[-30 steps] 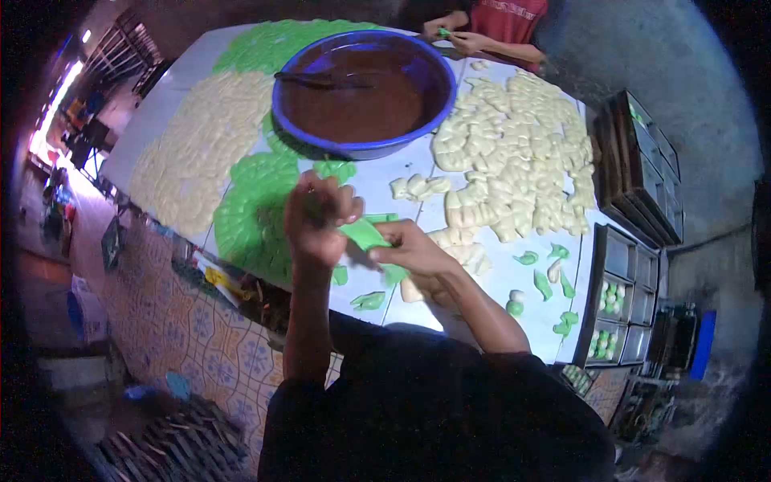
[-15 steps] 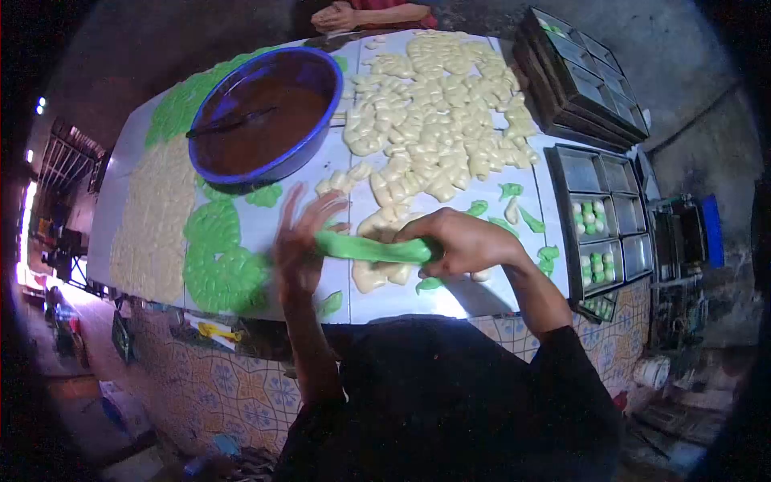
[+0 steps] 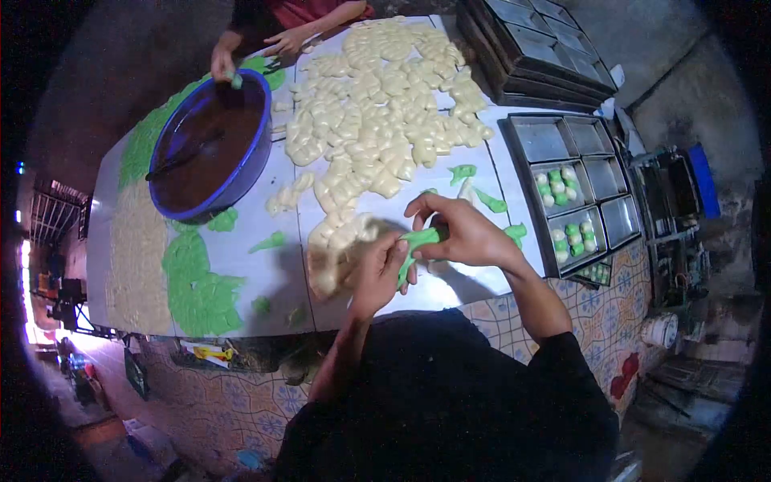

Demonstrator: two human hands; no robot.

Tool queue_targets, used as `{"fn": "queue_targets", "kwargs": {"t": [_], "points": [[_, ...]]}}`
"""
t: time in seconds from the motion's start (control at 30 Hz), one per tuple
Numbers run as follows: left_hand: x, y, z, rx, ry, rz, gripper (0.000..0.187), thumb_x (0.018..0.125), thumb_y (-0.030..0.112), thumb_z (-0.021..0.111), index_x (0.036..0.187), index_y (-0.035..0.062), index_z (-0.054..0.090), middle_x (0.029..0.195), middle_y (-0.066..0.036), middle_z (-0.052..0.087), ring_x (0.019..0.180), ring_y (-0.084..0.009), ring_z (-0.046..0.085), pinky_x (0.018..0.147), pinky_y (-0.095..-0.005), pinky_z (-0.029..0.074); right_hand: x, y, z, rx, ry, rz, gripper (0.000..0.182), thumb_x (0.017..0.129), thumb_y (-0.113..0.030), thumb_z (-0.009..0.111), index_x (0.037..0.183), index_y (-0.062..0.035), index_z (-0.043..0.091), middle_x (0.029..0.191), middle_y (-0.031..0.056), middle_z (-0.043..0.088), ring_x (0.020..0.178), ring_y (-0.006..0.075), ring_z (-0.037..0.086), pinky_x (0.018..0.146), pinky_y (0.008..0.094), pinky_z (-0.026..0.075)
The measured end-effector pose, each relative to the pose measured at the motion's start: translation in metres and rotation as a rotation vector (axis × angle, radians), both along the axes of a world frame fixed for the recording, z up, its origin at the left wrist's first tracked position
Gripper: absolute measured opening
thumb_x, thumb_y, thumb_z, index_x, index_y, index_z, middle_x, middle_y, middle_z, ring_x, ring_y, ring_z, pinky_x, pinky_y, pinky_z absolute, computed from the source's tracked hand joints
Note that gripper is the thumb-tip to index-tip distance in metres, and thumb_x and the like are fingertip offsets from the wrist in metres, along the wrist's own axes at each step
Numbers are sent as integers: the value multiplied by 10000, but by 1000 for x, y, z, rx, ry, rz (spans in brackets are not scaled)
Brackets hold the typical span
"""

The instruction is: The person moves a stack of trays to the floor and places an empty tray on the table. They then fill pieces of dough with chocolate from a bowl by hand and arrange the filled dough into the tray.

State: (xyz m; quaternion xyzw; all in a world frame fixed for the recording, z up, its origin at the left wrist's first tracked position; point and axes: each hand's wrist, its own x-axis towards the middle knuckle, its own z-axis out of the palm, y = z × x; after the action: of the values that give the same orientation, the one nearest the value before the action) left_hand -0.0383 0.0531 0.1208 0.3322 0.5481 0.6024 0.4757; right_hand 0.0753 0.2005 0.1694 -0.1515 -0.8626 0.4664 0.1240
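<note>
A piece of green dough (image 3: 420, 238) is bunched up between my two hands above the table's near edge. My right hand (image 3: 475, 233) pinches its upper end between thumb and fingers. The lower part lies in my left hand (image 3: 379, 271), whose fingers curl around it and partly hide it. Just beyond my hands, a sheet of cream dough pieces (image 3: 385, 104) covers the middle of the table. Small green dough scraps (image 3: 491, 201) lie close to my right hand.
A blue basin (image 3: 267, 132) of brown filling stands at the left, beside flattened green dough (image 3: 201, 293). Across the table, a co-worker's hand (image 3: 223, 63) holds a green bit over the basin rim. Divided metal trays (image 3: 530, 201) at right hold green and white balls; more trays (image 3: 546, 40) are stacked behind.
The green strip stretched between my hands is now gathered into a short bunch, and my left hand has come in to the right. A co-worker's hand has reached the basin. The view has shifted.
</note>
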Motion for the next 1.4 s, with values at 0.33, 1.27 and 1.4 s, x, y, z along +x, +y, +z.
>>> {"fn": "queue_targets", "kwargs": {"t": [0.33, 1.27, 1.4], "points": [[-70, -13, -143, 66, -790, 492, 300, 944, 396, 465, 890, 114, 554, 610, -20, 511, 500, -146, 484, 423, -261, 393, 107, 68, -7, 6, -133, -192, 267, 765, -27, 651, 1027, -4, 606, 730, 26, 611, 646, 115, 543, 591, 271, 438], [43, 39, -87, -38, 68, -216, 148, 937, 119, 547, 923, -19, 600, 734, -46, 624, 673, -71, 547, 625, -238, 438, 65, 33, -98, -758, 347, -255, 298, 918, -112, 591, 1192, -1, 558, 1053, 84, 647, 931, 123, 629, 787, 260, 495], [39, 32, -73, -32, 206, -204, 240, 964, 184, 502, 867, -12, 602, 645, -21, 567, 590, -75, 510, 555, -239, 420, 76, 8, -78, -117, 101, -19, 473, 850, -174, 676, 1262, -6, 515, 1071, 170, 627, 1013, 258, 617, 855, 340, 468]]}}
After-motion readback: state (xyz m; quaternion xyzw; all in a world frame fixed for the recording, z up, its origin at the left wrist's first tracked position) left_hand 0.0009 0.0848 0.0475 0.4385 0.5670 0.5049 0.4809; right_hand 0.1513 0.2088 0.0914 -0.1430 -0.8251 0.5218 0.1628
